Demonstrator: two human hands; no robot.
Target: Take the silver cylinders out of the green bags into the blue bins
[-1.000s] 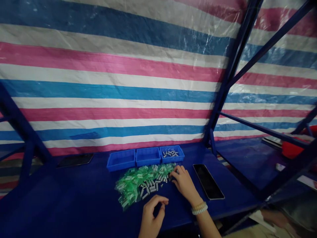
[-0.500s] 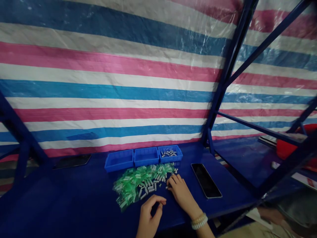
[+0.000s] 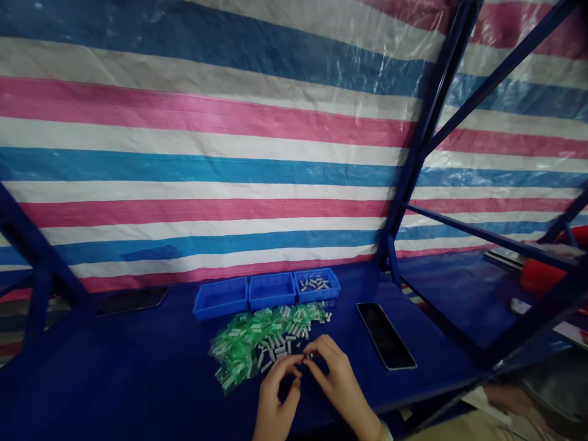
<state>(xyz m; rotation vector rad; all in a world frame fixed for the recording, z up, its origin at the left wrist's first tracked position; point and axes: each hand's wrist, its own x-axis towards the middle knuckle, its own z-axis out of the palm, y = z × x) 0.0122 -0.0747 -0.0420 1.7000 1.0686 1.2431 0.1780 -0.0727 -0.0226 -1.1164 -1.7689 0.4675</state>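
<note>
My right hand (image 3: 337, 376) pinches a small shiny metal part (image 3: 310, 355) between thumb and fingertips. Close beside it, my left hand (image 3: 278, 392) is curled with its fingertips drawn together near that part; what they hold, if anything, is too small to make out. Just beyond the hands lie loose silvery metal cylinders (image 3: 280, 351) and a few smaller metal pieces (image 3: 327, 316). A heap of green plastic bags (image 3: 243, 343) with more cylinders among them spreads to the left.
Three blue bins stand in a row behind the heap: a left bin (image 3: 221, 297), a middle bin (image 3: 272, 290) and a right bin (image 3: 316, 282) holding metal cylinders. A phone (image 3: 386, 337) lies to the right, a dark flat device (image 3: 133, 300) far left. Blue frame posts (image 3: 413, 165) flank the table.
My right hand has drawn back from the loose parts towards my left hand, now with a small metal part in its fingertips. My left hand has stayed nearly in place.
</note>
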